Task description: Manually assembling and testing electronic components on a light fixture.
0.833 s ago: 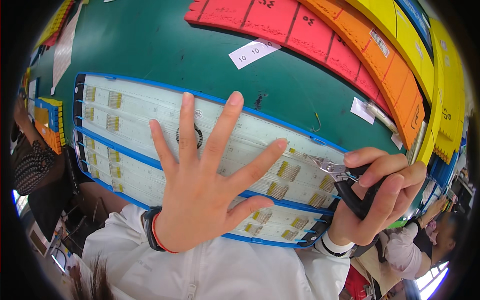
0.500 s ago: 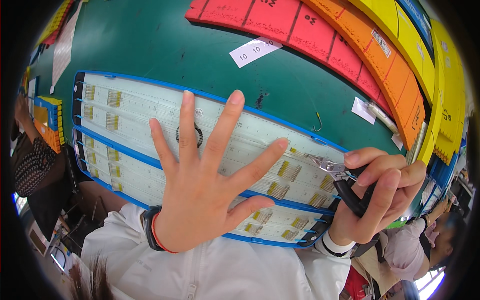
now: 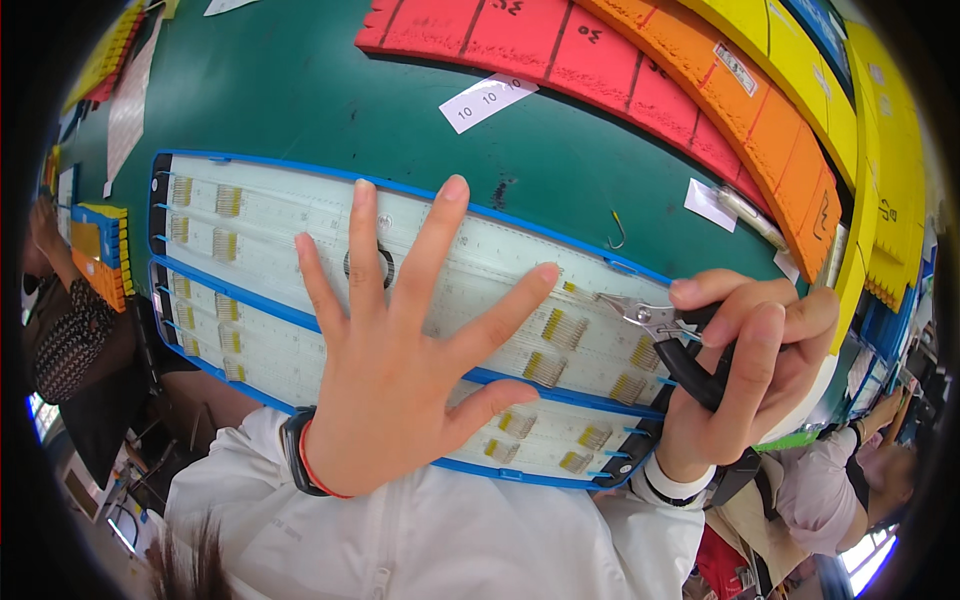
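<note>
A long blue-rimmed box (image 3: 480, 208) lies open across the table, its two pale halves holding rows of yellow-shanked fishing hooks (image 3: 565, 328) and fine lines. My left hand (image 3: 395, 350) is spread over the middle of the box, fingers wide apart, holding nothing. In my right hand (image 3: 765, 350) is a pair of small black-handled nippers (image 3: 685, 365). Their metal jaws point left over the box's right end, close to a short yellow bit in the upper half. I cannot tell whether the jaws touch it. One loose fishing hook (image 3: 617, 230) rests on the green table just beyond the box.
Curved red (image 3: 560, 45), orange (image 3: 740, 100) and yellow (image 3: 880, 180) foam strips stand at the far right of the green table (image 3: 290, 80). Small white paper labels (image 3: 488, 102) lie near them. Other people (image 3: 800, 490) sit at both sides.
The view has shifted slightly, so the table things sit a little further left. My left hand stays spread over the box, and my right hand still grips the nippers in nearly the same pose.
</note>
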`<state>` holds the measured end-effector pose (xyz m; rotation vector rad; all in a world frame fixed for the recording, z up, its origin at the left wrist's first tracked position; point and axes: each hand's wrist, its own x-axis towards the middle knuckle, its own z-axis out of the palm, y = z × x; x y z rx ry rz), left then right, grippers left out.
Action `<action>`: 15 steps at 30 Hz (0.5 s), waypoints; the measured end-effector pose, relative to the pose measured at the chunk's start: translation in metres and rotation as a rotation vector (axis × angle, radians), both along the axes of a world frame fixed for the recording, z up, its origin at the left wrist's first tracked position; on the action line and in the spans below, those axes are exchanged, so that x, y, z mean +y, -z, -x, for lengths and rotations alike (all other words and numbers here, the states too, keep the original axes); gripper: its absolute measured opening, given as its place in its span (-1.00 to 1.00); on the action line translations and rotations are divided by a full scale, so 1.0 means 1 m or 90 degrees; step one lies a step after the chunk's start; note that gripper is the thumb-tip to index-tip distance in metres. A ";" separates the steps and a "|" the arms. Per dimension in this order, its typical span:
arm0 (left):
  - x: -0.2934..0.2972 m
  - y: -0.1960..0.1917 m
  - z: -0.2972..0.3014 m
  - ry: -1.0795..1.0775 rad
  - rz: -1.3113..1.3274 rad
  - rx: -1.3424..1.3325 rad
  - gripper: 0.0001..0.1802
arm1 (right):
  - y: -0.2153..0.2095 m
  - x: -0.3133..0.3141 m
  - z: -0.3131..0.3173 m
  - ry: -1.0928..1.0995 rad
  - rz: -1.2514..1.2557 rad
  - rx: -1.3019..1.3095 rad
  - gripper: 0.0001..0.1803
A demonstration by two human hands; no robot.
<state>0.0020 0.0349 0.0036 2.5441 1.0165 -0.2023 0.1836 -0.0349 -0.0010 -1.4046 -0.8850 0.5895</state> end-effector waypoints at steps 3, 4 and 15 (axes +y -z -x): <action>0.001 0.001 0.001 -0.010 -0.011 -0.029 -0.31 | -0.002 0.001 0.001 0.088 -0.108 -0.001 -0.76; 0.002 0.000 0.001 -0.008 0.005 -0.032 -0.32 | -0.008 -0.004 -0.003 0.123 -0.092 -0.055 -0.77; -0.002 0.000 0.009 -0.007 -0.020 -0.120 -0.25 | -0.020 -0.017 -0.034 0.045 0.352 -0.472 -0.86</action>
